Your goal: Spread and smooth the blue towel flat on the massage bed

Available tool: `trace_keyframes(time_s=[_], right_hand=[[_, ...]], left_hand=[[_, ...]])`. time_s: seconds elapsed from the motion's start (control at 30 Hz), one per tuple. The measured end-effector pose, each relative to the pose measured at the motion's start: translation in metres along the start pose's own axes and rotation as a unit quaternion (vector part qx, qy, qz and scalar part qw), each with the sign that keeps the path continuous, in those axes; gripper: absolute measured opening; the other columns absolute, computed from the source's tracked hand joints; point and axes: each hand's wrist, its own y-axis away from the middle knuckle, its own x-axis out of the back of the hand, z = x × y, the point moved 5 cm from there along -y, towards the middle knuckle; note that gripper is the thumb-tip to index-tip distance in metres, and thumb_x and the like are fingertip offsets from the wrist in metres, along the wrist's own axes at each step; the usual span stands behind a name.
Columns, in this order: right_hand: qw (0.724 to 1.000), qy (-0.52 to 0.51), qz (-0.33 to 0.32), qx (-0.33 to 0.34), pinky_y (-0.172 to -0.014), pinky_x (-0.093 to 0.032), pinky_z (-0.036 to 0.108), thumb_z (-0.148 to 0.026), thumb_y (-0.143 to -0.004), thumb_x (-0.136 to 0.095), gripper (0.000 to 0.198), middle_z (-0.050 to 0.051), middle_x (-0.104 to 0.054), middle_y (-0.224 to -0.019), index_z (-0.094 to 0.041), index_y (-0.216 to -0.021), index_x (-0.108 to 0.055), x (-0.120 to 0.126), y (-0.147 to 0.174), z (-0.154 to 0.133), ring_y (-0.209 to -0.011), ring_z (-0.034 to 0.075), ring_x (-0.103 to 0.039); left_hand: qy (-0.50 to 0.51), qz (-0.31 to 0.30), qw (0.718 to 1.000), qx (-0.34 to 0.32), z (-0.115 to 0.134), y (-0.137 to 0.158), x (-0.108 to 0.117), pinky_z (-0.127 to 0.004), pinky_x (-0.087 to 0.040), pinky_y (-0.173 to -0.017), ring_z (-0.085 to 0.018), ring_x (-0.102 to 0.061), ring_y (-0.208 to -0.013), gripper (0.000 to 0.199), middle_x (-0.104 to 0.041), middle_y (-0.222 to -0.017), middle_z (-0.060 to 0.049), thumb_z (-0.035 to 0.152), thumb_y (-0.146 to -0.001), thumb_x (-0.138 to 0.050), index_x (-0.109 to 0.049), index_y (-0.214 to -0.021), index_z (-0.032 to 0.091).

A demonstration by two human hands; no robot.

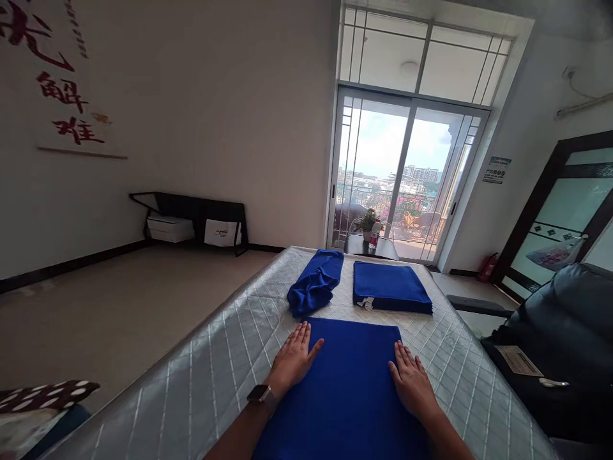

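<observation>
Blue cloth nearest, flat on quilted cover. Left hand, right hand palm-down at its opposite edges, spread, pinching nothing. Light, even pressure likely best (dragging may crease). Beyond: crumpled cloth, folded stack.

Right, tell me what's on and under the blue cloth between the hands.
The left hand and right hand lie on the side edges of the blue cloth. The quilted surface shows around it; anything directly beneath is covered.
</observation>
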Motion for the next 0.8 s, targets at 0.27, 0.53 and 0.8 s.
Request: trace_keyframes(time_s=[0.27, 0.53, 0.8], right_hand=[[0.999, 0.02, -0.028, 0.007, -0.121, -0.013, 0.04, -0.047, -0.097, -0.021, 0.067, 0.003, -0.017, -0.162, -0.014, -0.156, -0.02, 0.009, -0.003, -0.001, -0.149, 0.019, -0.016], [0.999, 0.036, -0.011, 0.011, -0.118, -0.021, 0.038, -0.042, -0.098, -0.024, 0.064, 0.007, -0.029, -0.159, -0.012, -0.153, -0.029, 0.035, -0.032, -0.002, -0.147, 0.022, -0.025], [0.999, 0.014, 0.028, -0.014, -0.121, -0.01, 0.038, -0.046, -0.099, -0.017, 0.065, 0.002, -0.017, -0.163, -0.015, -0.156, -0.019, 0.003, -0.054, -0.001, -0.15, 0.018, -0.014]], left_hand=[[0.007, 0.024, 1.0, -0.005, -0.001, -0.001, -0.002, -0.047, -0.027, -0.118, -0.03, -0.027, -0.147, 0.088, -0.035, -0.156, -0.019, 0.069, -0.095, -0.011, -0.035, -0.149, 0.004], [0.002, 0.015, 1.0, -0.002, 0.001, 0.001, 0.0, -0.044, -0.023, -0.12, -0.03, -0.025, -0.148, 0.09, -0.036, -0.155, -0.021, 0.068, -0.095, -0.011, -0.033, -0.149, -0.001], [-0.005, -0.011, 1.0, 0.004, 0.004, 0.002, 0.006, -0.043, -0.022, -0.121, -0.027, -0.022, -0.148, 0.091, -0.029, -0.158, -0.02, 0.069, -0.095, -0.008, -0.028, -0.151, -0.001]])
